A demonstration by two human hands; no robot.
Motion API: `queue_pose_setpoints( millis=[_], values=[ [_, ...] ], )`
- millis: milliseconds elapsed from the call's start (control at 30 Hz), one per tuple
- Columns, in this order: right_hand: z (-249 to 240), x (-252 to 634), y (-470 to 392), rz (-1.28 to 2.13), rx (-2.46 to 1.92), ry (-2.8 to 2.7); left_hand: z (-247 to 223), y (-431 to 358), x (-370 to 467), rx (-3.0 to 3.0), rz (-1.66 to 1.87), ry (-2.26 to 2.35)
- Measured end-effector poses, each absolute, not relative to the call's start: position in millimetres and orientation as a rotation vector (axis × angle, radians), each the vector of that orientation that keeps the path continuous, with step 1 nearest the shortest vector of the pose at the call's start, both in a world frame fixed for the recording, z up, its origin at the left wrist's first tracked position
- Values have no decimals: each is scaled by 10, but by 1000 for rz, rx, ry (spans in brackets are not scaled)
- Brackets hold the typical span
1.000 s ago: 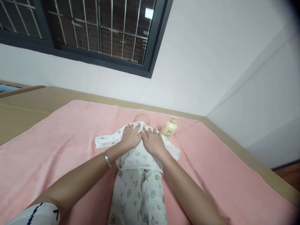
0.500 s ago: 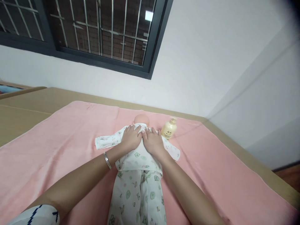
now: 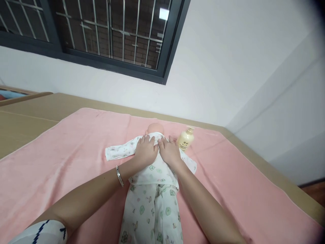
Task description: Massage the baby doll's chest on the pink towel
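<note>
A baby doll (image 3: 155, 128) lies on a pink blanket (image 3: 83, 135), its bald head toward the wall and its face out of sight. It wears a white printed top (image 3: 157, 173) and matching trousers (image 3: 142, 210), with sleeves spread to both sides. My left hand (image 3: 146, 150) rests flat on the upper part of the top, fingers stretched out toward the head. Beside it my right hand (image 3: 170, 151) lies flat on the other side of the top, fingers also extended. Close to my right fingertips stands a pale yellow pump bottle (image 3: 186, 139), touching neither hand.
The blanket covers a wooden surface (image 3: 73, 101) that meets a white wall (image 3: 203, 67). Above is a dark-framed window (image 3: 162, 73) with metal bars. A wooden rail (image 3: 30, 97) is at the far left.
Both hands stay on the doll's top, with the fingers shifted slightly. The whole view has moved a little, so the doll and bottle appear slightly farther right.
</note>
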State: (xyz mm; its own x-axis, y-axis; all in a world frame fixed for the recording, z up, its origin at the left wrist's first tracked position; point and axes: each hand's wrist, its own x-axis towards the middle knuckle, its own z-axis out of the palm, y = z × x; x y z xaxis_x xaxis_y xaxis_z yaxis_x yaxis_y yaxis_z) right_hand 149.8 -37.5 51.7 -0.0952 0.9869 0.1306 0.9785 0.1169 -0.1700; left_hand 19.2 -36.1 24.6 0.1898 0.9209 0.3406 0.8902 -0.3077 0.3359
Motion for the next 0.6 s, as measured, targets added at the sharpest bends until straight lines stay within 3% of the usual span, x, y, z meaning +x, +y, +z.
queue_pose_setpoints(
  millis=[367,600],
  values=[
    [582,1390,-566,-11,-1962,-2183,260,-198,79,2327,708,1735],
    [505,1513,-331,220,-1969,-2149,295,-329,157,2335,683,1735]
  ],
)
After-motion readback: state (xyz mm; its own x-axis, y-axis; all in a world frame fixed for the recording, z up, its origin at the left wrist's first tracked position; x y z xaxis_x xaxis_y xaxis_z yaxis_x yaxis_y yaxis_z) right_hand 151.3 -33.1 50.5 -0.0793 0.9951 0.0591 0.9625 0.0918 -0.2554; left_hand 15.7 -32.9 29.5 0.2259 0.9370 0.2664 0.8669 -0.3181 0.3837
